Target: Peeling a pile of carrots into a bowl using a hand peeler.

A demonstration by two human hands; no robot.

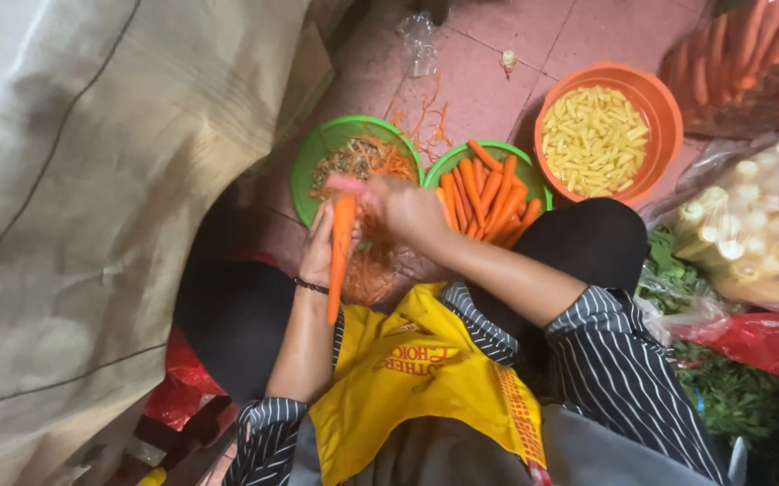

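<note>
Left hand (319, 247) fingers clasped round a carrot (341, 255), held upright along the palm above the floor. Right hand (405, 205) clenched on a pink peeler (346, 184) at the carrot's top, beside the green bowl (315, 153) of peelings.

Dim, warm light falls on the orange basin (607, 131), whose contents show fairly sharp. Left of it, the hands (407, 209) blur slightly. Below it, the frame sinks into deep shadow.
</note>
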